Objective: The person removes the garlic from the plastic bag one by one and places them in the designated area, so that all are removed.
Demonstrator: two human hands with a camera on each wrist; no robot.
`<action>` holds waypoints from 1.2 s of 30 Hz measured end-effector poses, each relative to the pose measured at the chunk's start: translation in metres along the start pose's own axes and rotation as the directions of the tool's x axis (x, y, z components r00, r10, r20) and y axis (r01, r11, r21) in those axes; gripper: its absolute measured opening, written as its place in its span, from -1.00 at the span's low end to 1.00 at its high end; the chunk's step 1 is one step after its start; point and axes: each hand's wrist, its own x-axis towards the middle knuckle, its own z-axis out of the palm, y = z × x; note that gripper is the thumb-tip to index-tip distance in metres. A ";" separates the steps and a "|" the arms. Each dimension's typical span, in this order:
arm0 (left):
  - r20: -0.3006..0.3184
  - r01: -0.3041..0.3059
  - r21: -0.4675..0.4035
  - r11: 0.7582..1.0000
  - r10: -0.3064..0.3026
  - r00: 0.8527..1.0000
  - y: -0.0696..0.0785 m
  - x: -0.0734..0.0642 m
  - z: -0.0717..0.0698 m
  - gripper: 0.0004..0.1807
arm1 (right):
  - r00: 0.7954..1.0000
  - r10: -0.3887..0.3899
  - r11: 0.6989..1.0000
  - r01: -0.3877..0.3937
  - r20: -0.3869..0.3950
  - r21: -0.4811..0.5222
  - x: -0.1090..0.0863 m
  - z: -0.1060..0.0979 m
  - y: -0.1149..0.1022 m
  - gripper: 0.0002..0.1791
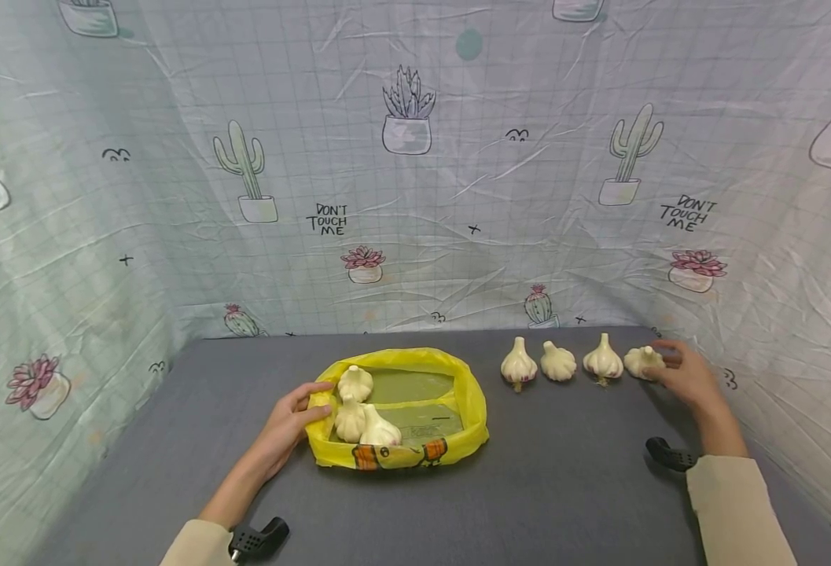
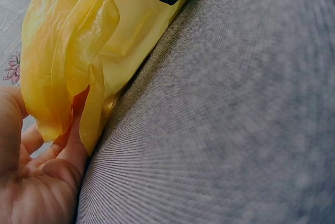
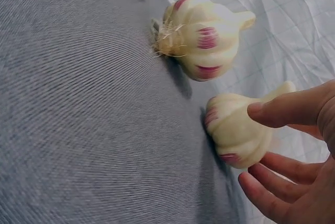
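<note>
My left hand (image 1: 289, 425) grips the left rim of a yellow plastic bag (image 1: 473, 401), its mouth spread wide on the table. In the left wrist view the thumb and fingers lie on either side of the bag's folded plastic (image 2: 47, 77). Three garlic bulbs (image 1: 378, 428) sit inside at the bag's left. At the far right, my right hand (image 1: 685, 377) is around the last garlic bulb (image 3: 235, 124) of a row, thumb over it and fingers extended along its other side. That bulb still rests on the table.
Left of that bulb stand three more garlic bulbs, an upright one (image 1: 602, 360), a tilted one (image 1: 559, 362) and another upright one (image 1: 518, 363). The dark grey table (image 1: 564, 487) is bordered by a cactus-print cloth (image 1: 472, 299) at the back and sides.
</note>
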 end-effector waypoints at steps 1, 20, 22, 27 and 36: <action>-0.004 0.001 -0.004 1.000 -0.001 1.000 0.000 0.000 0.000 -0.46 | 1.000 0.003 1.000 -0.003 0.006 -0.001 0.000 -0.001 -0.001 -0.21; 0.004 -0.013 -0.007 1.000 0.013 1.000 0.001 -0.001 0.000 -0.44 | 0.993 -0.113 0.991 0.114 0.019 -0.072 -0.010 -0.024 -0.049 -0.19; 0.003 -0.014 -0.006 1.000 0.014 1.000 0.002 -0.001 0.000 -0.43 | 0.991 -0.132 0.988 0.133 0.019 -0.076 -0.011 -0.026 -0.057 -0.18; -0.001 -0.008 -0.009 1.000 0.008 1.000 0.002 -0.001 0.000 -0.43 | 0.978 -0.208 0.976 0.207 -0.009 -0.063 -0.014 -0.026 -0.075 -0.17; 0.010 -0.005 0.007 1.000 0.005 1.000 0.002 -0.003 -0.001 -0.42 | 0.947 -0.320 0.947 0.321 -0.039 0.026 -0.024 -0.024 -0.107 -0.27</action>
